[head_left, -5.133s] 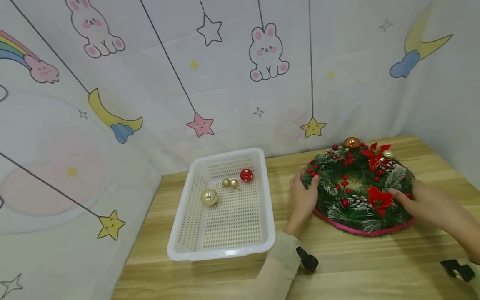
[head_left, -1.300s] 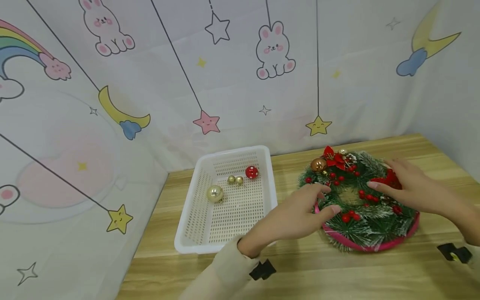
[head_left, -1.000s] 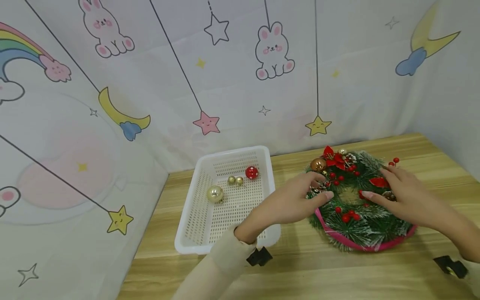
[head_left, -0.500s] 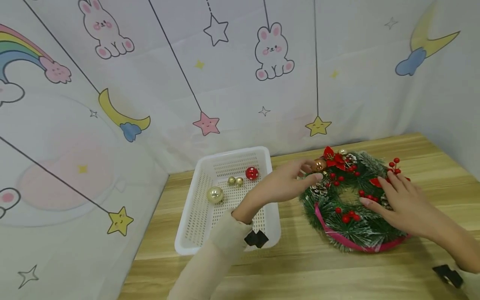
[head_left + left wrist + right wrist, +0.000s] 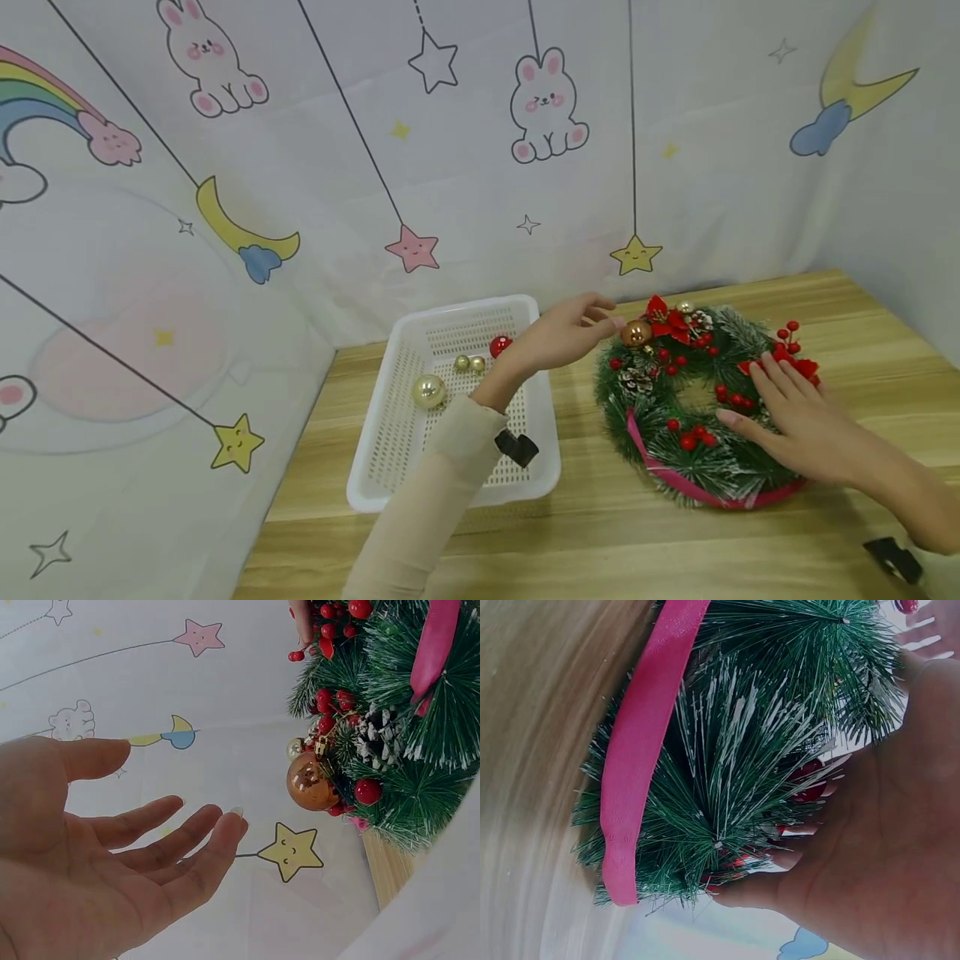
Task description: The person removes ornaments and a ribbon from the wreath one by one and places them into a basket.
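Note:
A green, frost-tipped wreath (image 5: 720, 462) lies on the table at the right of the head view, trimmed with red berries, pine cones, poinsettias (image 5: 667, 323) and a pink ribbon (image 5: 686, 486). Over its right side my right hand (image 5: 813, 425) lies with extended fingers, the fingertips at a red poinsettia; the right wrist view shows the palm (image 5: 877, 847) beside the needles. My left hand (image 5: 562, 333) holds nothing. It hovers left of the wreath, its fingers loosely bent close to a copper ball (image 5: 636, 333). The left wrist view shows that palm (image 5: 142, 862) bare.
A white perforated basket (image 5: 375, 433) stands left of the wreath, partly behind my left forearm. Inside lie a large gold ball (image 5: 428, 392), two small gold balls (image 5: 469, 363) and a red spotted ball (image 5: 499, 344). A patterned curtain (image 5: 465, 167) hangs behind the table.
Earlier both hands held the wreath's sides; it has since turned counterclockwise, taking the copper ball to the left. My left hand has drawn away up and left; my right hand has settled over the wreath.

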### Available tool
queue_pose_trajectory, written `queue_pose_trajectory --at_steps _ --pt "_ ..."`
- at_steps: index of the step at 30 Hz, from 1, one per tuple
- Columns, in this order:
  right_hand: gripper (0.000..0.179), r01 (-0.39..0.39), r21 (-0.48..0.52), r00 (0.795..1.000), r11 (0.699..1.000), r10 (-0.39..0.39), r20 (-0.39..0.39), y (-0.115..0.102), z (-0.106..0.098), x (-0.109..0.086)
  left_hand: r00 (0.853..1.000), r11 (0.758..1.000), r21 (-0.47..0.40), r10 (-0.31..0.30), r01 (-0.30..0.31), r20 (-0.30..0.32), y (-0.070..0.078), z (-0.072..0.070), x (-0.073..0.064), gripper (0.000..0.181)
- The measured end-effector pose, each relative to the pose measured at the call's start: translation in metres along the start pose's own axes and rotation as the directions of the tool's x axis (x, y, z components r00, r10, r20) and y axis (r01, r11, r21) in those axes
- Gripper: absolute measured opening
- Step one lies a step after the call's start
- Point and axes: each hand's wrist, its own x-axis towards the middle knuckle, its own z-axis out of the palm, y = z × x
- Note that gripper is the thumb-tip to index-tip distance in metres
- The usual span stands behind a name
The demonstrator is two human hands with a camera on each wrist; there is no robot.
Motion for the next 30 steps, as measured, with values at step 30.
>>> queue_pose_trajectory --at_steps 30 --pt "0.095 0.015 0.029 1.000 0.999 -0.014 -0.016 0.000 0.003 -0.003 0.995 0.971 -0.220 -0.103 0.097 -0.017 -0.022 0.025 0.070 0.051"
